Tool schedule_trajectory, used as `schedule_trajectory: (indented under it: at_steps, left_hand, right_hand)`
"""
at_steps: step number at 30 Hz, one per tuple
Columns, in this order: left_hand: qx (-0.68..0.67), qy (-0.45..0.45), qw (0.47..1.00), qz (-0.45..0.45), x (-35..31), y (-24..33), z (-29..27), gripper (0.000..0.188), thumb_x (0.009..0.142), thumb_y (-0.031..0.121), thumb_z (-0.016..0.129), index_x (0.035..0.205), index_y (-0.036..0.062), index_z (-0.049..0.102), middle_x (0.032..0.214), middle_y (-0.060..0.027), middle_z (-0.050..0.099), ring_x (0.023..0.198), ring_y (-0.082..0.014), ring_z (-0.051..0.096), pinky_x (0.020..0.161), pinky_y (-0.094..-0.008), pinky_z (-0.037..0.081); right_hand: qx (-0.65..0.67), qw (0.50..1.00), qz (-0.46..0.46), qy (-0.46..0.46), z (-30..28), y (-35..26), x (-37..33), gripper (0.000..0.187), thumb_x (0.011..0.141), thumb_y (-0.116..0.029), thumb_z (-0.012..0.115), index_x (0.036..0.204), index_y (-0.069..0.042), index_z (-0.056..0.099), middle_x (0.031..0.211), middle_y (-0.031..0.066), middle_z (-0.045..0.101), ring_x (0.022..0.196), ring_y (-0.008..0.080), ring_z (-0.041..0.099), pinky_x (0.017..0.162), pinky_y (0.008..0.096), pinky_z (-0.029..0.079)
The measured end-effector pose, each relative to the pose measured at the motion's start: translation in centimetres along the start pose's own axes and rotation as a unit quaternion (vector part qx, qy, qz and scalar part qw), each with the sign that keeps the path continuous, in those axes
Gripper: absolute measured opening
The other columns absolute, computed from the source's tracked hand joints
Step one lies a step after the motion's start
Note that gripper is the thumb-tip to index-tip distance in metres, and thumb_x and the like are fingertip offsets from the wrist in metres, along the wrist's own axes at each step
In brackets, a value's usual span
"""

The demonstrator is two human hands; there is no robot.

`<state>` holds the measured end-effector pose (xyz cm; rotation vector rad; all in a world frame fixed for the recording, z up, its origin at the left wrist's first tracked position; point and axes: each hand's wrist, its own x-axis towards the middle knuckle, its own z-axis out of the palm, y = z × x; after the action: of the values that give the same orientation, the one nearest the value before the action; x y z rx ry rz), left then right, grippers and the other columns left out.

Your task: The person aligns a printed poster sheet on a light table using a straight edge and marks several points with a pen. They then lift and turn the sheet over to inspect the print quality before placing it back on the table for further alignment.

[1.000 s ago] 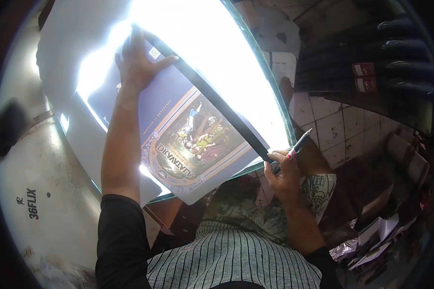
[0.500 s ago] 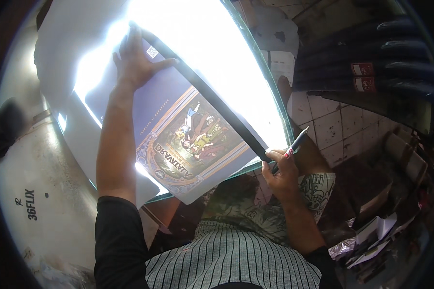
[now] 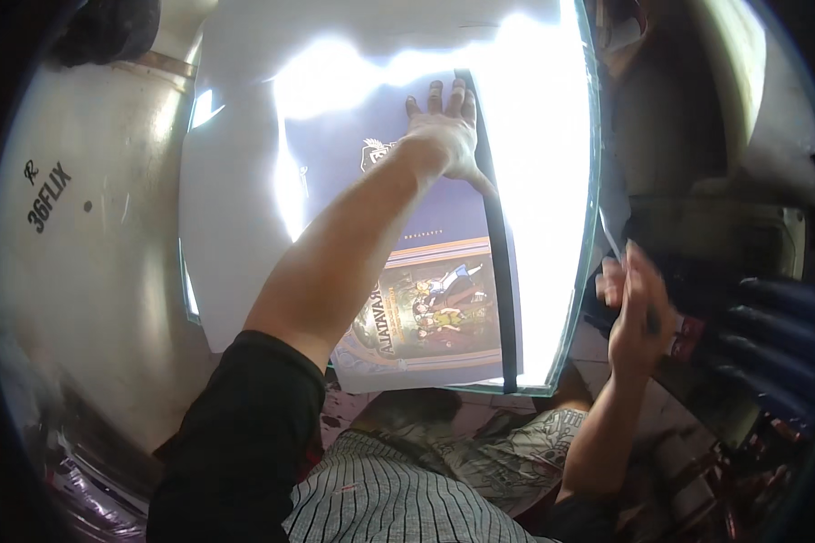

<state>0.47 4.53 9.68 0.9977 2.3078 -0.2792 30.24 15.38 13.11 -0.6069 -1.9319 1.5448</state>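
Observation:
My left hand (image 3: 445,136) lies flat with fingers spread, its fingertips and thumb on a long dark straightedge (image 3: 498,253) and its palm over a printed sheet (image 3: 344,149). The sheet is purple-blue with an illustrated panel of cartoon figures; my forearm hides part of it. Beneath it is a brightly lit glass-topped table (image 3: 552,262), and the straightedge runs along the sheet's right side. My right hand (image 3: 641,312) is off the table's right edge, blurred, its fingers curled. A thin pale piece (image 3: 611,235) shows at its fingertips, and a dark bit of a slim pointed tool (image 3: 652,319) shows at the palm.
A large white sheet (image 3: 231,199) covers the table's left part. Farther left is a pale panel (image 3: 109,262) with dark lettering. Dark blue wrapped rolls (image 3: 761,335) lie at the right. My patterned shorts (image 3: 516,452) are below the table's near edge.
The view has turned, so the table and sheet now stand more upright in it. My right hand has left the straightedge's near end and moved out right. My left hand still presses the straightedge.

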Motion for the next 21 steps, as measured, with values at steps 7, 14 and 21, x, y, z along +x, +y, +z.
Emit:
schedule_trajectory:
  at_steps: [7, 14, 21]
  left_hand:
    - [-0.011, 0.007, 1.000, 0.010, 0.0, 0.4, -0.2, 0.147, 0.062, 0.073, 0.080, 0.159, 0.0009, -0.002, 0.168, -0.0170, -0.006, 0.155, -0.0383, -0.007, 0.122, -0.0621, 0.012]
    - [-0.013, 0.004, 1.000, 0.016, 0.2, 0.1, 0.1, 0.150, 0.060, 0.078, 0.079, 0.159, 0.0006, -0.003, 0.168, -0.0169, -0.006, 0.154, -0.0393, -0.007, 0.121, -0.0632, 0.013]
    - [-0.013, 0.008, 1.000, 0.023, 0.4, 0.2, 0.0, 0.151, 0.060, 0.078, 0.079, 0.159, -0.0001, -0.004, 0.168, -0.0172, -0.007, 0.154, -0.0395, -0.007, 0.121, -0.0636, 0.012]
  right_hand:
    - [-0.115, 0.989, -0.081, -0.042, 13.2, 5.8, 17.0, 0.025, 0.092, -0.011, 0.072, 0.112, 0.004, 0.069, 0.086, 0.0115, 0.074, 0.079, 0.0148, 0.073, 0.074, 0.0269, 0.059]
    - [-0.076, 0.988, -0.082, -0.105, 17.2, 9.7, 20.7, 0.020, 0.093, -0.016, 0.069, 0.105, 0.000, 0.071, 0.080, 0.0101, 0.075, 0.074, 0.0163, 0.075, 0.070, 0.0271, 0.058]
    - [-0.084, 0.989, -0.054, -0.113, 16.3, 8.7, 21.0, 0.020, 0.093, -0.018, 0.068, 0.102, 0.000, 0.072, 0.079, 0.0102, 0.075, 0.073, 0.0164, 0.075, 0.068, 0.0275, 0.058]
